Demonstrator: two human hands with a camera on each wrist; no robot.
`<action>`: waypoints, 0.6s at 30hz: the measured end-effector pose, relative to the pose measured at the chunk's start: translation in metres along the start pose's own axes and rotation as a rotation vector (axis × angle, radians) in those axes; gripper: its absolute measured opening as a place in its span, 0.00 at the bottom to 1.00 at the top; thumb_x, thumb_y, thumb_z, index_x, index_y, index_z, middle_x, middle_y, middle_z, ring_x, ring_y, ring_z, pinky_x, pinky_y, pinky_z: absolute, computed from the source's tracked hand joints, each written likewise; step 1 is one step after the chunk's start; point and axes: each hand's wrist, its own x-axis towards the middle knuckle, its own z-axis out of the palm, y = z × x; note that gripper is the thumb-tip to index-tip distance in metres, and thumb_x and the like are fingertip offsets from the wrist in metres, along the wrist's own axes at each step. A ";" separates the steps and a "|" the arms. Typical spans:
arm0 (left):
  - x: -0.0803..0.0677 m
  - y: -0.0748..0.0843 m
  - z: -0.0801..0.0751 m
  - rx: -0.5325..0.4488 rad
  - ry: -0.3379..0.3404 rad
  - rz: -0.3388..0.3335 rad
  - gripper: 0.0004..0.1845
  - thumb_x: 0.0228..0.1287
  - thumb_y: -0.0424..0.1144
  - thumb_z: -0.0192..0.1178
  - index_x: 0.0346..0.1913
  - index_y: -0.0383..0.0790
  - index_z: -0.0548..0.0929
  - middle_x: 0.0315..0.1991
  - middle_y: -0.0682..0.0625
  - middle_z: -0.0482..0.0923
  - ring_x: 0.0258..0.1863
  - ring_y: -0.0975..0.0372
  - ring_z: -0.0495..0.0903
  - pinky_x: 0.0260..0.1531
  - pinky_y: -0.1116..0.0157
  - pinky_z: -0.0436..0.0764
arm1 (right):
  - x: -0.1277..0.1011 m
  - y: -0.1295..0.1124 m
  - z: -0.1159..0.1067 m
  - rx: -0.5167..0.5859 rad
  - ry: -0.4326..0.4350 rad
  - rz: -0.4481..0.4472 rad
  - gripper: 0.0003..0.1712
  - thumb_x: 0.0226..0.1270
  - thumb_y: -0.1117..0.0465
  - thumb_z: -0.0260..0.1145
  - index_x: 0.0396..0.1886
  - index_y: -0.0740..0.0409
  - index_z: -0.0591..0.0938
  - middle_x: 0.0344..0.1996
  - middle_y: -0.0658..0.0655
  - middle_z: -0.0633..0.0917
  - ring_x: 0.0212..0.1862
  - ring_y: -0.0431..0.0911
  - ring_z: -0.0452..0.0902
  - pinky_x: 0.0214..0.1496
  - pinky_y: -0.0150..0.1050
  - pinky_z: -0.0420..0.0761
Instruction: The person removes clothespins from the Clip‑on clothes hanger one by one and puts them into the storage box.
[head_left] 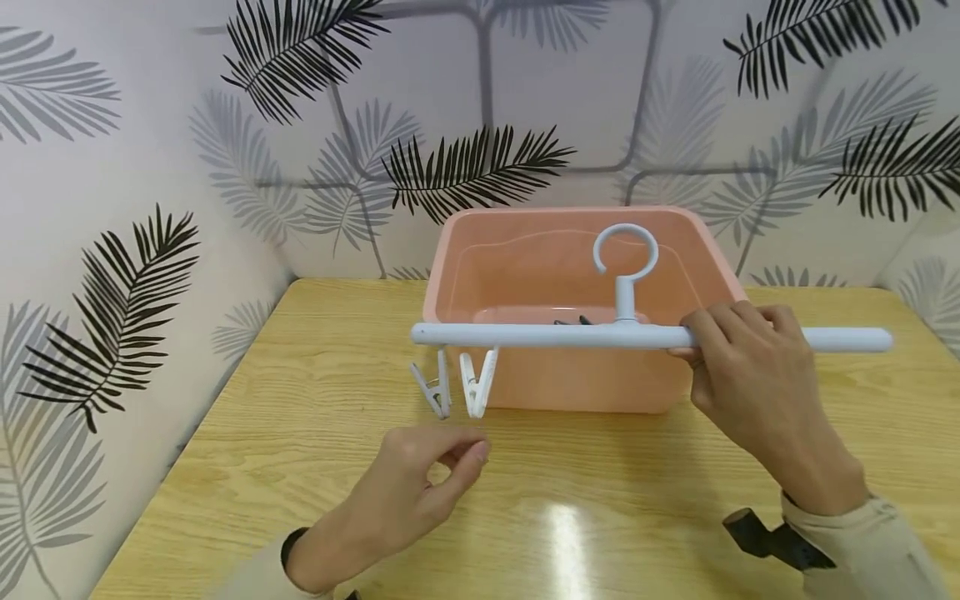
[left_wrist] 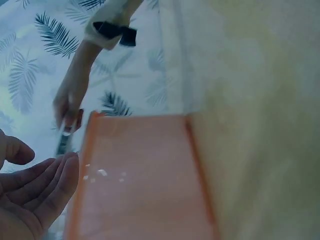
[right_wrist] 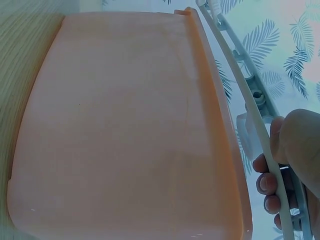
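My right hand [head_left: 757, 392] grips the right part of a pale blue-white clip hanger [head_left: 525, 336], a long bar with a round hook on top. In the right wrist view, curled fingers [right_wrist: 266, 184] wrap the bar, whose underside is hollow. Near the bar's left end hang a grey clothespin [head_left: 435, 387] and a white clothespin [head_left: 477, 383]. Just below them is my left hand [head_left: 412, 475], bent, with no object showing between thumb and fingers. In the left wrist view, its fingers [left_wrist: 60, 187] are loosely extended, apart from the thumb.
Behind and beneath the bar stands a pink plastic basin [head_left: 585, 379], with a few small dark things partly visible inside. It sits on a wood-grain table [head_left: 315, 400] against a leaf-patterned wall [head_left: 420, 108].
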 end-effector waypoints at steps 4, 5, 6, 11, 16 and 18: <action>-0.009 -0.006 0.011 -0.368 -0.079 -0.314 0.11 0.73 0.31 0.50 0.48 0.25 0.78 0.32 0.41 0.83 0.28 0.62 0.85 0.31 0.65 0.83 | -0.003 -0.001 0.003 -0.004 0.002 0.004 0.30 0.79 0.46 0.41 0.30 0.65 0.74 0.22 0.61 0.78 0.29 0.59 0.74 0.36 0.58 0.69; -0.009 -0.007 0.013 -0.480 -0.085 -0.374 0.14 0.74 0.32 0.49 0.52 0.23 0.75 0.33 0.38 0.83 0.30 0.60 0.85 0.32 0.62 0.84 | -0.003 -0.001 0.003 -0.003 0.001 0.003 0.29 0.79 0.46 0.41 0.30 0.65 0.75 0.22 0.61 0.78 0.29 0.59 0.74 0.36 0.58 0.69; -0.009 -0.008 0.015 -0.589 -0.086 -0.423 0.16 0.75 0.33 0.47 0.56 0.22 0.71 0.35 0.36 0.82 0.31 0.59 0.85 0.34 0.59 0.84 | -0.003 -0.002 0.004 -0.002 0.000 0.003 0.29 0.79 0.46 0.41 0.31 0.65 0.75 0.22 0.61 0.78 0.29 0.59 0.74 0.36 0.58 0.69; -0.002 -0.009 0.023 -1.024 -0.027 -0.506 0.22 0.78 0.40 0.41 0.64 0.26 0.59 0.42 0.38 0.80 0.38 0.56 0.84 0.41 0.55 0.83 | -0.002 -0.004 0.004 0.005 -0.020 0.010 0.30 0.78 0.45 0.40 0.32 0.65 0.76 0.23 0.61 0.78 0.30 0.58 0.75 0.36 0.57 0.69; 0.005 -0.006 0.030 -1.227 0.120 -0.498 0.17 0.80 0.43 0.36 0.58 0.34 0.66 0.40 0.47 0.83 0.37 0.58 0.84 0.40 0.59 0.82 | -0.001 -0.006 0.005 0.007 -0.025 0.009 0.30 0.78 0.45 0.40 0.32 0.65 0.76 0.23 0.61 0.79 0.30 0.58 0.75 0.37 0.58 0.70; 0.007 -0.005 0.032 -1.258 0.171 -0.490 0.18 0.80 0.44 0.34 0.57 0.37 0.68 0.40 0.48 0.83 0.37 0.59 0.83 0.40 0.61 0.82 | 0.000 -0.006 0.005 0.006 -0.023 0.005 0.30 0.78 0.45 0.40 0.32 0.65 0.76 0.24 0.61 0.79 0.30 0.58 0.75 0.37 0.58 0.70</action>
